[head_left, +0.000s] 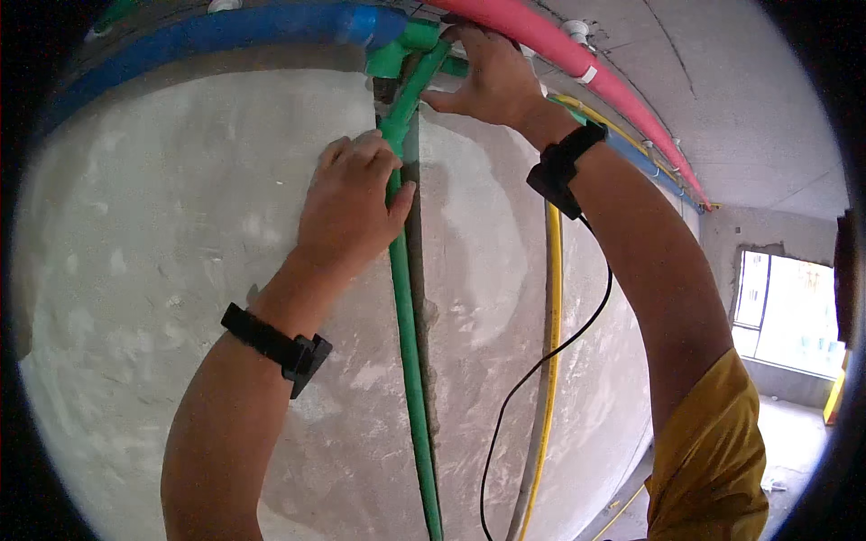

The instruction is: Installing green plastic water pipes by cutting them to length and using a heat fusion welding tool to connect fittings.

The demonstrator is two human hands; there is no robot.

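Note:
My left hand (352,194) is curled around a green vertical pipe (410,361) that lies in a groove in the plastered wall (225,162), just below a green coupling (393,131). Higher up, my right hand (483,77) grips the short slanting green pipe section (418,86) at its top end, fingertips partly hidden behind it. That section is beside green fittings (388,61) joined to a thick blue pipe (225,32) along the ceiling edge. Both wrists wear black strapped devices, and a black cable (559,352) hangs from the right one.
A red pipe (622,99), a yellow pipe (586,110) and a thinner blue pipe run along the ceiling edge to the right. A yellow vertical conduit (546,406) sits in another wall groove. At the right are a window (780,307) and a concrete floor (785,451).

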